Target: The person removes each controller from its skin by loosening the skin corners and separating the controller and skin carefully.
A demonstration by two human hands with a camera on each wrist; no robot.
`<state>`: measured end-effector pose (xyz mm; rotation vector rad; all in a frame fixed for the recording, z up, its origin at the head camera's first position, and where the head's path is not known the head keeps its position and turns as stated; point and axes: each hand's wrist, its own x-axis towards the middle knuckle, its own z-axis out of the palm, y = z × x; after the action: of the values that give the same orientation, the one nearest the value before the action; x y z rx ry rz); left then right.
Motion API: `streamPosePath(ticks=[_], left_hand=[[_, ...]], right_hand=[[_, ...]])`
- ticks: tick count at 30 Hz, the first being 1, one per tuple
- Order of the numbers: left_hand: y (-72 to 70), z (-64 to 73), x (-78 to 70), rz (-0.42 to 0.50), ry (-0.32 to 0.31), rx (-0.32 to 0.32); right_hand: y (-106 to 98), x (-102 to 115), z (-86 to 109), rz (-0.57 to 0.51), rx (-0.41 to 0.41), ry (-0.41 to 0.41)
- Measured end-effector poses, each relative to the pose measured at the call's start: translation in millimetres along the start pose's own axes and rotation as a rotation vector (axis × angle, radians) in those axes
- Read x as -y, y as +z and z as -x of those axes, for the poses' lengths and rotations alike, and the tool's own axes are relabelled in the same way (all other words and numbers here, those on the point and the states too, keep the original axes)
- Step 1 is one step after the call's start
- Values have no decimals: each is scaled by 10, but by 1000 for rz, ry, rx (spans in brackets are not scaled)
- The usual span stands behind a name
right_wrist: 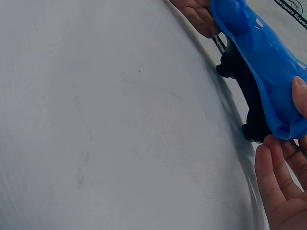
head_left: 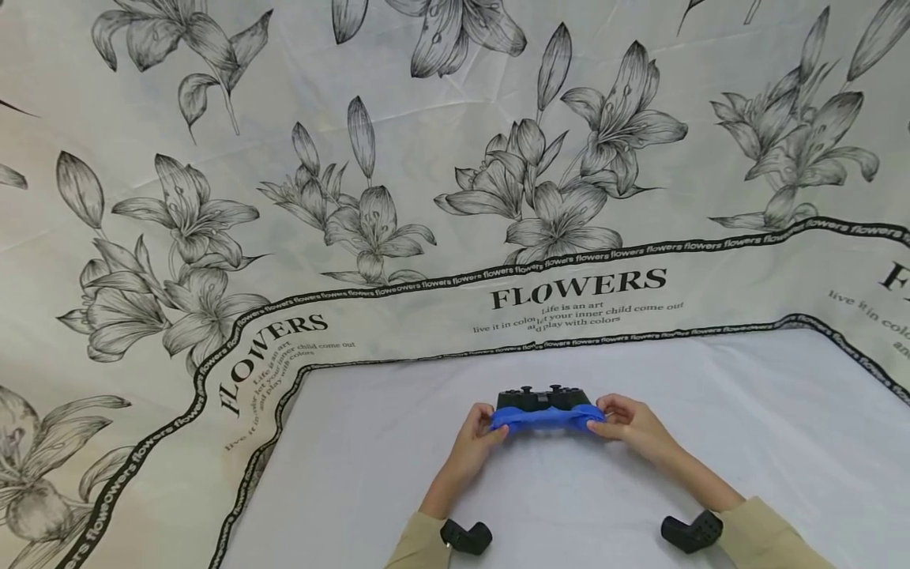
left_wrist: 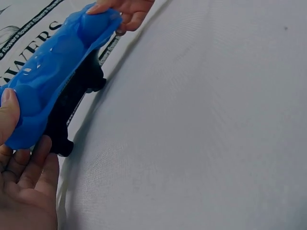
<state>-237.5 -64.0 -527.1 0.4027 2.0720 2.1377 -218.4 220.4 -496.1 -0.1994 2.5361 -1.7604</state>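
Observation:
A black game controller (head_left: 543, 399) with two thumbsticks is held up by both hands. A blue silicone cover (head_left: 547, 418) wraps its near side, while its stick side stays bare. My left hand (head_left: 472, 438) grips the left end, thumb on the cover. At the other end my right hand (head_left: 640, 431) pinches the cover with its thumb, fingers underneath. In the left wrist view the cover (left_wrist: 53, 67) looks loose and wrinkled over the controller (left_wrist: 76, 91). The right wrist view shows the cover's edge (right_wrist: 288, 132) at the right fingertips. The controller's underside is hidden in the head view.
A white cloth-covered table (head_left: 370, 458) lies beneath the hands. Behind it hangs a white curtain (head_left: 398, 158) printed with flowers and lettering. A black wrist device (head_left: 466, 536) sits on the left wrist, and another device (head_left: 692, 532) on the right.

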Motion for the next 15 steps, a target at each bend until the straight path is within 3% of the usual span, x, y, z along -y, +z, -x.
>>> streamPosePath(ticks=[11,15], left_hand=[[-10,120,-18,-172,6,-44],[-7,174,-30,-196,15,-44]], right_hand=[[35,9,55,101,-8,-26],[55,5,64,117,-2,-25]])
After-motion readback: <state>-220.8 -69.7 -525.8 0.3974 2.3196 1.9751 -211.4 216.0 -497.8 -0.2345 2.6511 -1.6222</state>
